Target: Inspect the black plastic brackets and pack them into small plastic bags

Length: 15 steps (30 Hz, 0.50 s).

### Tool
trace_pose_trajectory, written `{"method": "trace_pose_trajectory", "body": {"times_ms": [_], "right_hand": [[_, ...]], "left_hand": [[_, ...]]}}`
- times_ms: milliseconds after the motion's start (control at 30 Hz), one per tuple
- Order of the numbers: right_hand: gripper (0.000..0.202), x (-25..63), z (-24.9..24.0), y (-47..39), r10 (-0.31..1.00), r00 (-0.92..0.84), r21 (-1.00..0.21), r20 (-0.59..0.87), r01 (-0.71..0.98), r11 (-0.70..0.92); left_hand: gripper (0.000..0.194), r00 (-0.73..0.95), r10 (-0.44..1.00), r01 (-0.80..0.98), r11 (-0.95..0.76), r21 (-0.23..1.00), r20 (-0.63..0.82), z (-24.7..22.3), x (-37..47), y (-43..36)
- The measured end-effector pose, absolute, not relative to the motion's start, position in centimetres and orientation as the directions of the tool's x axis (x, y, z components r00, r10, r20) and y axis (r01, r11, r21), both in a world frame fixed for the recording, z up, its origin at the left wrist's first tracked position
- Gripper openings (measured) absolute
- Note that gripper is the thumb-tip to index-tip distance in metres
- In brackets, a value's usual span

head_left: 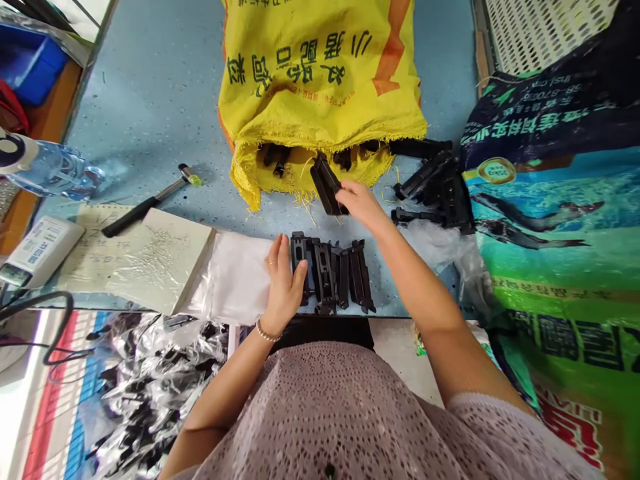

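Observation:
A yellow woven sack (320,100) lies on the blue table with its frayed mouth toward me, black parts showing inside. At that mouth my right hand (361,203) grips a black plastic part (327,185). Near the table's front edge stands a row of several black parts (333,275). My left hand (287,277) rests at the row's left end, thumb and fingers apart, against the leftmost part. Under and beside it are clear plastic bags (237,277). More black parts (437,183) are heaped to the right of the sack.
A black-handled hammer (150,203) lies on papers (160,257) at the left, near a water bottle (53,167) and a white device (43,250). A large printed sack (555,247) fills the right side. Bagged black parts (155,380) sit below the table's left front edge.

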State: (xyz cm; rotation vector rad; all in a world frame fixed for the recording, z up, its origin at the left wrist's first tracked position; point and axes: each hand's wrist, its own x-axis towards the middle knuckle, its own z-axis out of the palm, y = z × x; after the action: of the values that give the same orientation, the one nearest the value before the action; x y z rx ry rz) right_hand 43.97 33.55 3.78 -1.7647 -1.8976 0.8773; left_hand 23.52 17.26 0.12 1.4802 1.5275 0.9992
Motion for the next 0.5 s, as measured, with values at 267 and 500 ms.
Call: {"method": "trace_pose_trajectory", "body": {"times_ms": [267, 500], "right_hand": [[0.021, 41.5, 8.7, 20.5, 0.84, -0.49, -0.699, 0.233, 0.516, 0.495], [0.038, 41.0, 6.6, 26.7, 0.84, -0.447, -0.507, 0.306, 0.67, 0.542]], "left_hand": [[0.048, 0.027, 0.969, -0.265, 0.243, 0.933, -0.245, 5.5, 24.2, 20.5], [0.041, 0.094, 0.929, -0.29, 0.369, 0.883, -0.357, 6.8, 24.0, 18.4]]}}
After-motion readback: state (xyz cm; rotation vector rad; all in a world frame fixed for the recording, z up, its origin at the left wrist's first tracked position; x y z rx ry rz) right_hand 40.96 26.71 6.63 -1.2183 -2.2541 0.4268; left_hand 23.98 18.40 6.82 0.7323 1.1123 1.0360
